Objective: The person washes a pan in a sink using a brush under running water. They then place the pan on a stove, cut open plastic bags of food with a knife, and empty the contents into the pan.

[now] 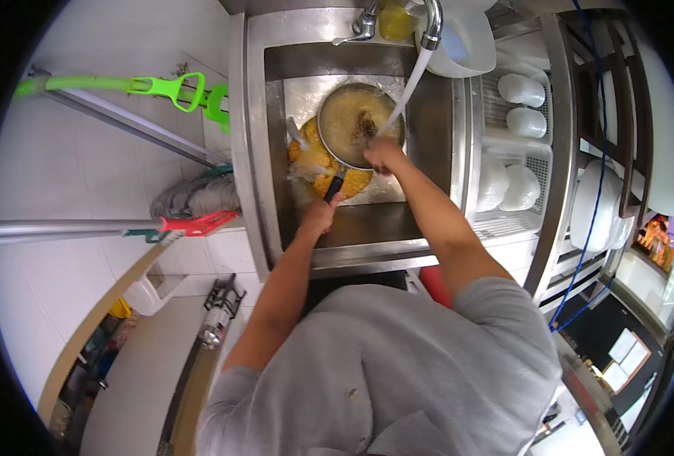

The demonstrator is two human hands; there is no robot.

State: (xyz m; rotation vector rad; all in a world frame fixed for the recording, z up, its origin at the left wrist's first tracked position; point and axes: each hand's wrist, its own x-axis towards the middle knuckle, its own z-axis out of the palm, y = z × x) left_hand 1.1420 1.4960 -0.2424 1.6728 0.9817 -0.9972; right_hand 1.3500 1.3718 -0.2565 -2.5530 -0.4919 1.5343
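In the head view, my left hand is closed round the black handle of a round metal pan in the sink. Cloudy, brownish water fills the pan, with a dark brown patch in it. At the pan's near right rim, my right hand has its fingers curled; what they hold, if anything, is hidden. A stream of water from the faucet falls into the pan beside that hand. Under and left of the pan lies a yellow-orange mass with whitish, plastic-looking pieces.
The steel sink surrounds both hands. A white tub and a yellow liquid container stand behind it. Baskets of white bowls sit to the right. Mops and a green handle are at the left.
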